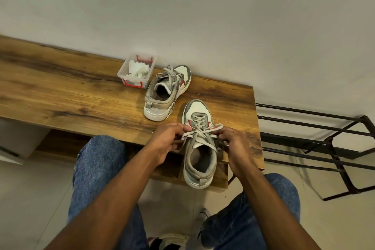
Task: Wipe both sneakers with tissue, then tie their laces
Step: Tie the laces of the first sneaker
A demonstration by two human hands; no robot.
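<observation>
While my curled fingers hide the knot, I see my left hand (168,140) and right hand (233,141) pinching the laces (199,133) over the near sneaker (199,160).

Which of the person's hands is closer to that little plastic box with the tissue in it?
Left. The left hand pinches a lace on the box's side of the near sneaker; the right hand pinches a lace on the far side, farther from the box.

Both hands (165,138) (233,141) pinching near sneaker's (199,160) laces (199,134), wooden bench (71,91)
</observation>
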